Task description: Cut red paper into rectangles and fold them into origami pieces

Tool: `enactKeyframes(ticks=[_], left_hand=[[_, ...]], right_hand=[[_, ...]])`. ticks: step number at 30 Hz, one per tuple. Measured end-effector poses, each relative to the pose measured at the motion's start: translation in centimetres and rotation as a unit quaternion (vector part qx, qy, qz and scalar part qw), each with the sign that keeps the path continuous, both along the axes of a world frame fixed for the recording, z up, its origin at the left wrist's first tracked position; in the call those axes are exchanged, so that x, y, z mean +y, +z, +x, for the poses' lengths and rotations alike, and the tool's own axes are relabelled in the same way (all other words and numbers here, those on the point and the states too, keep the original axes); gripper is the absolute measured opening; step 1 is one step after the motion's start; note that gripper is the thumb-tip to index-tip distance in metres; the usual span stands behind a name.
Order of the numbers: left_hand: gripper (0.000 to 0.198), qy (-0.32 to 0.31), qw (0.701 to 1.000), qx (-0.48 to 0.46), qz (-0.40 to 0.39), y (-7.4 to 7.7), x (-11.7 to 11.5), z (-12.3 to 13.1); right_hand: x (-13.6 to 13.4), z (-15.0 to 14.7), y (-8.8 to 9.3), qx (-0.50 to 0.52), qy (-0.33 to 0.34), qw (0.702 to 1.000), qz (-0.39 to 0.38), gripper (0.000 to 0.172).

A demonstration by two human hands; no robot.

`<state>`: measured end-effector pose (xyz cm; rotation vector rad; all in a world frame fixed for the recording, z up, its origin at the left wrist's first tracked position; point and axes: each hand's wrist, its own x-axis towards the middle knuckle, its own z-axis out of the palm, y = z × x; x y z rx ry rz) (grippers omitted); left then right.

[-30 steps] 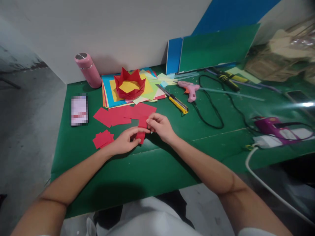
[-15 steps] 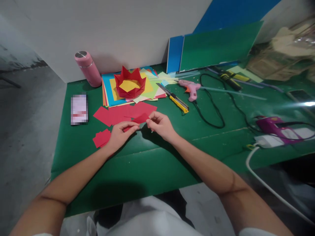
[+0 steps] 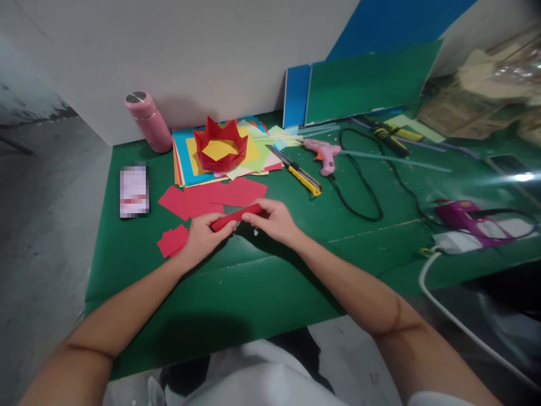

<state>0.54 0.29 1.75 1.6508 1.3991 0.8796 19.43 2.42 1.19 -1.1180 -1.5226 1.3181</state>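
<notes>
Between my two hands is a narrow folded strip of red paper (image 3: pixel 236 216), tilted up toward the right. My left hand (image 3: pixel 205 235) pinches its left end, thumb along the near edge. At the other end my right hand (image 3: pixel 276 219) grips the paper between thumb and fingers. Just beyond lie several flat red paper pieces (image 3: pixel 203 198), overlapping in a row. A smaller group of red pieces (image 3: pixel 172 240) rests left of my left hand. Farther back, a red folded-paper ring with pointed tips (image 3: pixel 222 160) sits on a stack of coloured paper (image 3: pixel 182 163).
Behind my right hand lie a yellow utility knife (image 3: pixel 302 176) and a pink glue gun (image 3: pixel 324 155) with its black cord. A pink bottle (image 3: pixel 152 124) stands at the back left, near a blurred-out flat item (image 3: pixel 134 190). A purple device (image 3: pixel 459 217) and a white power strip (image 3: pixel 456 242) are at right.
The red paper in my hands has turned so its narrow folded face shows. Both thumbs now press along its near side. The view has shifted slightly.
</notes>
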Motion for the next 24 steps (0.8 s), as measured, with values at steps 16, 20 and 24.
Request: enactKeyframes(ticks=[16,20,24], left_hand=[[0.037,0.053,0.996,-0.070,-0.006,0.1,0.4,0.4],[0.024,0.095,0.989,-0.115,-0.010,-0.5,0.9,-0.7],[0.026,0.140,0.974,-0.179,0.021,-1.0,1.6,-1.3]], right_hand=[[1.5,1.2,-0.1,0.045,-0.065,0.996,-0.029,0.042],[2.3,2.4,-0.2,0.075,-0.130,0.989,-0.015,0.042],[2.7,2.9,-0.3,0.103,-0.143,0.984,-0.018,0.042]])
